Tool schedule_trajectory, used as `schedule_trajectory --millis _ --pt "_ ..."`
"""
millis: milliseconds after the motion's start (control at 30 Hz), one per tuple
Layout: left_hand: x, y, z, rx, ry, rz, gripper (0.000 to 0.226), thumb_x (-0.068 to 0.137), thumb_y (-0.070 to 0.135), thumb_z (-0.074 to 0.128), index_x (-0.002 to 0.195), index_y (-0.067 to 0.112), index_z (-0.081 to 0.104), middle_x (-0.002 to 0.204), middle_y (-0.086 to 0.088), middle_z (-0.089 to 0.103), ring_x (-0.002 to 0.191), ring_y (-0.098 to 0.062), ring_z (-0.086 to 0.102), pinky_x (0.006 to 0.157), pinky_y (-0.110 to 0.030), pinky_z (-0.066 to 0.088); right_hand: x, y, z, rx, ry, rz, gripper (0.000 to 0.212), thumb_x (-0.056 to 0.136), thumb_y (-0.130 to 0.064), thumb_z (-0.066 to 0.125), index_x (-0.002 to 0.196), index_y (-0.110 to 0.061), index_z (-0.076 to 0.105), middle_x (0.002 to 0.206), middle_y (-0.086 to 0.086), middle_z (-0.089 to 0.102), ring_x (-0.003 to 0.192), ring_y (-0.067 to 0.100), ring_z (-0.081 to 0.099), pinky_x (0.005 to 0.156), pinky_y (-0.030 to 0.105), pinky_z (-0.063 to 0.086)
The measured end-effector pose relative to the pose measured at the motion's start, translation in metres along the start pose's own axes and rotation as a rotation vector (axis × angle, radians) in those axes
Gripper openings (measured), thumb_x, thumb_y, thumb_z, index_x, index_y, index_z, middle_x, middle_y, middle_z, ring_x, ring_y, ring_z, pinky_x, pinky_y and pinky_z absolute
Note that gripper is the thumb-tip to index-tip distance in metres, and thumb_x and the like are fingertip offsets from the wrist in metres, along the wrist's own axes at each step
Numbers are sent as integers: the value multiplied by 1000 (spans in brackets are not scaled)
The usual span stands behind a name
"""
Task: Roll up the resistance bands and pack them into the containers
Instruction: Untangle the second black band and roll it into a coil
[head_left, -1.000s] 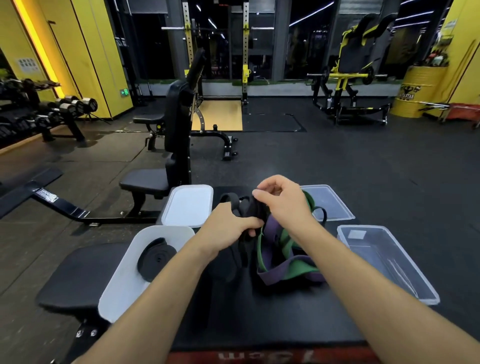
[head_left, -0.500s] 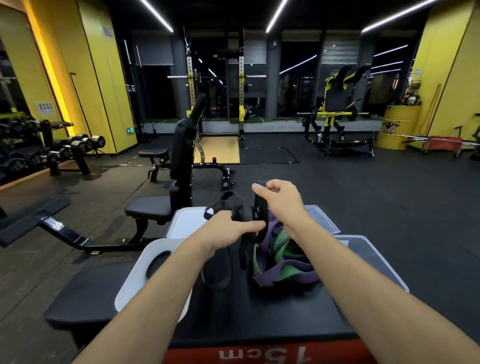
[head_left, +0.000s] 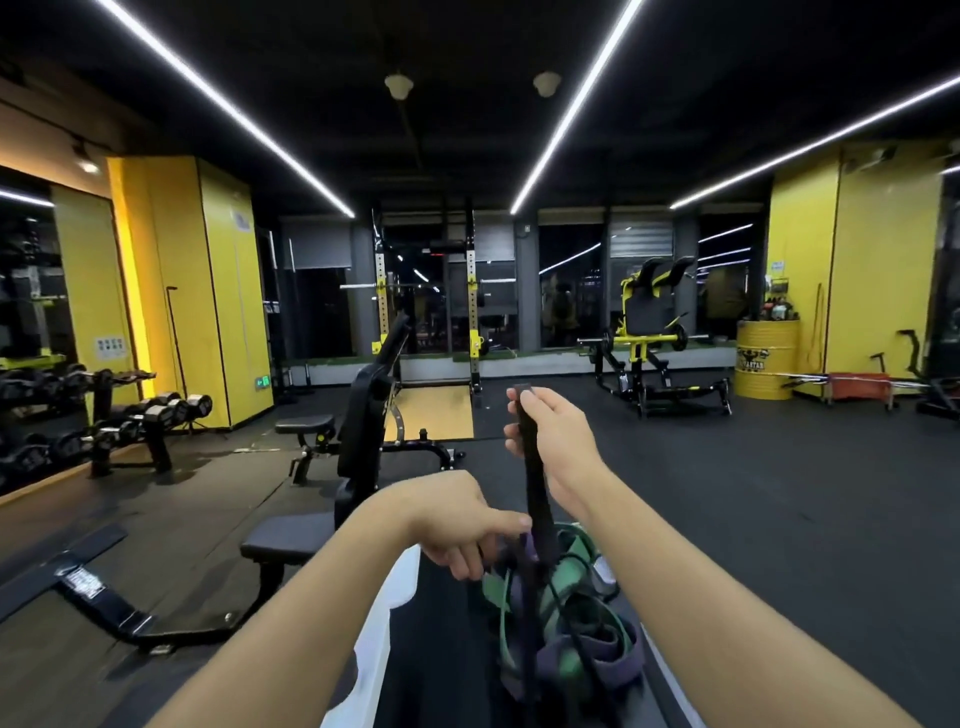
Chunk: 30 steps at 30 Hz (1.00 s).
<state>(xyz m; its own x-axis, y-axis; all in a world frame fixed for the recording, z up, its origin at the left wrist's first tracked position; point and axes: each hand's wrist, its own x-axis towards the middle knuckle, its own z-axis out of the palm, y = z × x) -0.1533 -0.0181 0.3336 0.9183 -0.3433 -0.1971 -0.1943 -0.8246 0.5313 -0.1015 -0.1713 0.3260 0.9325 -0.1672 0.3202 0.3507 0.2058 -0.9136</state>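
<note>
Right hand (head_left: 558, 441) is up high, fingers and thumb clamped round the top of the black band (head_left: 534, 488). Its end pokes out at the hand's 12 o'clock. From there the band drops taut and nearly straight toward 6 o'clock, across the wrist.

Left hand (head_left: 457, 519) sits lower, at the right hand's 7 o'clock. Its thumb presses the band from the 9 o'clock side and its fingers are curled under, so it grips the band's lower stretch. I can't make out how much of the band passes through those fingers.

Below both hands, at 6 o'clock, the band runs down into the pile (head_left: 571, 639) of green and purple bands on the dark pad (head_left: 441, 670). Where it ends in there I can't tell; it's all tangled loops.

The white container (head_left: 382, 639) is at the left hand's 7 o'clock, mostly covered by my left forearm, and its inside is out of sight. The right forearm covers whatever lies at the pile's 3 o'clock.
</note>
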Motion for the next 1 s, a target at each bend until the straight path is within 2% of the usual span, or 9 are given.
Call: schedule_trajectory --millis 100,200,300,367,467,667,733,900,1000 --pt "6 7 -5 -109 251 77 52 101 52 58 92 5 78 80 -7 79 67 -17 72 76 -31 60 -5 -6 0 -53 -30 -15 21 108 -17 50 107 -15 70 92 5 67 73 19 61 71 35 55" --pt "21 8 -9 -97 483 145 44 100 50 59 92 9 74 75 -3 72 68 -22 63 75 -37 55 -7 -7 0 -69 -32 -18 21 107 -16 52 118 -11 69 97 7 72 78 21 65 73 36 59" --pt "28 11 -4 -245 393 190 46 100 55 57 107 11 69 81 3 62 71 -13 54 69 -31 43 -9 -13 2 -26 -53 -15 21 107 -12 52 115 -10 71 104 16 76 89 25 71 84 39 62" --pt "29 13 1 -423 311 215 54 97 68 51 121 22 66 101 7 70 93 -10 64 86 -31 50 -10 -19 4 -20 -77 -29 21 107 -12 52 110 -11 73 106 16 77 94 26 72 86 39 62" --pt "28 17 4 -729 294 296 54 104 67 35 119 30 71 112 1 78 112 -19 70 105 -40 50 -14 -32 7 -43 -108 -31 23 108 -18 50 111 -15 73 102 6 80 98 24 74 68 32 59" --pt "24 20 3 -845 319 453 26 114 28 37 119 24 62 117 -7 75 100 -13 75 82 -24 57 -16 -44 10 -104 -119 -48 27 109 -27 50 106 -16 74 102 -3 80 100 22 74 73 40 62" --pt "29 19 2 -845 337 460 23 113 21 40 117 20 63 118 -10 75 102 -17 74 85 -28 59 -17 -35 9 -93 -109 -33 29 108 -31 50 107 -14 74 101 -2 79 99 25 75 79 47 64" --pt "40 16 7 -709 380 454 31 112 29 45 118 9 67 103 -17 72 90 -17 67 75 -29 55 -28 4 3 -88 -42 -40 28 105 -42 54 120 -20 57 112 3 70 103 18 67 89 35 55" --pt "45 14 10 -771 414 416 31 110 30 44 110 7 64 97 -17 74 84 -22 68 67 -32 51 -42 33 -6 -95 -131 -13 51 99 -57 57 139 -30 41 127 0 66 114 19 67 102 40 53"
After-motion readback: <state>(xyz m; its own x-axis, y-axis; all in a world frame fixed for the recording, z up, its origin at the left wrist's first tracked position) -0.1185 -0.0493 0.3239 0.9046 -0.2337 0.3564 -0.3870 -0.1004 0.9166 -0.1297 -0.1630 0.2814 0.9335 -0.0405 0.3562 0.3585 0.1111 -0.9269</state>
